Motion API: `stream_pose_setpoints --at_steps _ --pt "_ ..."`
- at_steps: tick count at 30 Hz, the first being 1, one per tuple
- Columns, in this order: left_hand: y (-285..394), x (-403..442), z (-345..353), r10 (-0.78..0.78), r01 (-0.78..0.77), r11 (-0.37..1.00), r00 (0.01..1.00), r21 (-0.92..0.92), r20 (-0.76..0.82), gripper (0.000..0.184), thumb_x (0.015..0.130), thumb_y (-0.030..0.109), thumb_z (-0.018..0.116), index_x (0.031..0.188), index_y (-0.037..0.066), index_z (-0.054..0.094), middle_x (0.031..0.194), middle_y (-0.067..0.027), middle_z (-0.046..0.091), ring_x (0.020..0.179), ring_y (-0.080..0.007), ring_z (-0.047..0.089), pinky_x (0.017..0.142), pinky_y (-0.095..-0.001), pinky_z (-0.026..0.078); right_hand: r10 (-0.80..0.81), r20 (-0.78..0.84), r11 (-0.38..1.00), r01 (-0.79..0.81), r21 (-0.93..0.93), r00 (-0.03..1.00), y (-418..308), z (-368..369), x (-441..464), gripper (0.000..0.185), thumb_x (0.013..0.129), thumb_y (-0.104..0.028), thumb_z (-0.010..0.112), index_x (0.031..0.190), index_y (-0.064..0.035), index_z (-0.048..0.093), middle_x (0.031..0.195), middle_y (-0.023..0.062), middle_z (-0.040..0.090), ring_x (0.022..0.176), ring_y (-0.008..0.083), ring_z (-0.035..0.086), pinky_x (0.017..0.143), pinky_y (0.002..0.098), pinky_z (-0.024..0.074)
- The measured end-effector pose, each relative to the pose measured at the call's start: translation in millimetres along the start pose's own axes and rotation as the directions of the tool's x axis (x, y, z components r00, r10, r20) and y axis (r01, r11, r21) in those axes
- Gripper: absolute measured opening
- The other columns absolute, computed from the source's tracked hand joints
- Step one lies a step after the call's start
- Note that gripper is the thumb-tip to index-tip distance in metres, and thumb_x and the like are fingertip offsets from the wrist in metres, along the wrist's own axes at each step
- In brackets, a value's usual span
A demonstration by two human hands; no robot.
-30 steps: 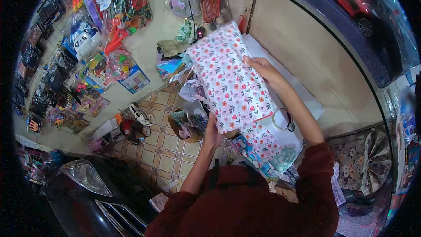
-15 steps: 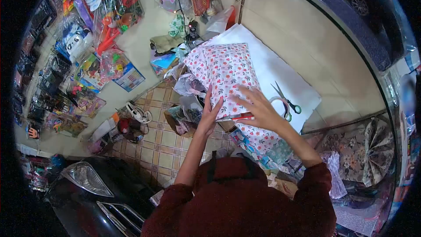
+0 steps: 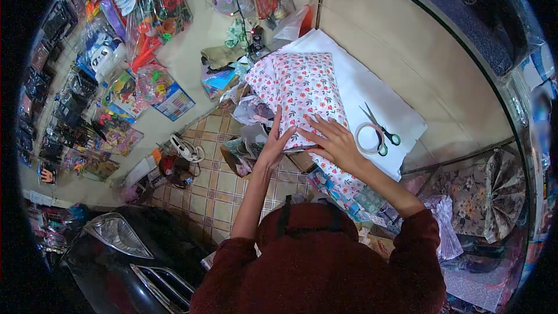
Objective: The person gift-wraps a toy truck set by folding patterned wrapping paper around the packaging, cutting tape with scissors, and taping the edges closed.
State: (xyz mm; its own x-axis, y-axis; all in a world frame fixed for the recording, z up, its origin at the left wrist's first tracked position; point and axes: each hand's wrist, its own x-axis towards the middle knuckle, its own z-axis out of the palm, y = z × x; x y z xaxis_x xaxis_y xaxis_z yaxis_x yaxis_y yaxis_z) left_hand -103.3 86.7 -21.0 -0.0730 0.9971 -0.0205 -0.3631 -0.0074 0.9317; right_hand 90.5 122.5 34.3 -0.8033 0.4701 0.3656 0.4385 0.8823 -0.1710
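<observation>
A flat package in white paper with a red and pink flower print [image 3: 308, 84] lies on white sheets. My left hand [image 3: 275, 142] rests at its near left edge, thumb apart from the fingers. My right hand [image 3: 334, 142] lies spread on the near right part of the package, fingers pointing up and left. Just right of it are a roll of tape [image 3: 368, 138] and scissors with dark green handles [image 3: 383, 134], blades parted. More of the flowered paper [image 3: 343, 183] hangs down below my right hand.
White sheets [image 3: 372, 90] lie under the package. A paper bag with scraps [image 3: 237, 160] stands on the tiled floor. Bagged toys [image 3: 154, 35] hang on the left wall. The front of a black motorbike [image 3: 133, 256] is at lower left. A glass edge curves along the right.
The package has been lowered onto the white sheets and laid flat. My right hand has moved from its far right edge to its near part. The scissors and tape have come into fuller view.
</observation>
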Motion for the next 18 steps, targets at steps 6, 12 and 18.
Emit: stream_pose_setpoints --at_steps 6,12,18 --pt "-16.6 -7.0 -5.7 -0.224 0.201 0.941 0.973 -0.272 -0.056 0.073 0.085 0.008 0.063 0.142 0.006 0.019 0.137 -0.0101 0.037 0.118 -0.0186 0.045 0.097 -0.0339 0.041 -0.131 -0.040 0.971 0.120 -0.206 0.991 9.7 13.7 -9.6 0.044 0.079 -0.026 0.057 0.123 -0.0307 0.055 0.139 0.0085 0.040 0.125 0.0311 0.040 0.101 0.0465 0.0355" --pt "-33.1 -15.3 -14.6 -0.257 0.239 0.928 0.966 -0.284 -0.028 0.041 0.085 0.013 0.064 0.120 0.003 0.046 0.114 -0.0061 0.056 0.102 -0.0164 0.057 0.088 -0.0357 0.049 -0.146 -0.060 0.980 0.136 -0.145 0.987 15.9 17.5 -8.5 0.027 0.076 -0.020 0.060 0.100 -0.0267 0.069 0.139 0.0096 0.041 0.128 0.0325 0.037 0.099 0.0479 0.0373" --pt "-16.1 -14.3 -8.1 -0.320 0.291 0.863 0.947 -0.412 -0.001 0.035 0.086 0.020 0.064 0.114 0.004 0.051 0.108 -0.0044 0.058 0.099 -0.0148 0.057 0.083 -0.0351 0.051 -0.158 -0.050 0.977 0.149 -0.152 0.986 13.3 15.5 -10.5 0.029 0.074 -0.016 0.059 0.100 -0.0259 0.069 0.140 0.0020 0.040 0.131 0.0305 0.033 0.102 0.0502 0.0332"
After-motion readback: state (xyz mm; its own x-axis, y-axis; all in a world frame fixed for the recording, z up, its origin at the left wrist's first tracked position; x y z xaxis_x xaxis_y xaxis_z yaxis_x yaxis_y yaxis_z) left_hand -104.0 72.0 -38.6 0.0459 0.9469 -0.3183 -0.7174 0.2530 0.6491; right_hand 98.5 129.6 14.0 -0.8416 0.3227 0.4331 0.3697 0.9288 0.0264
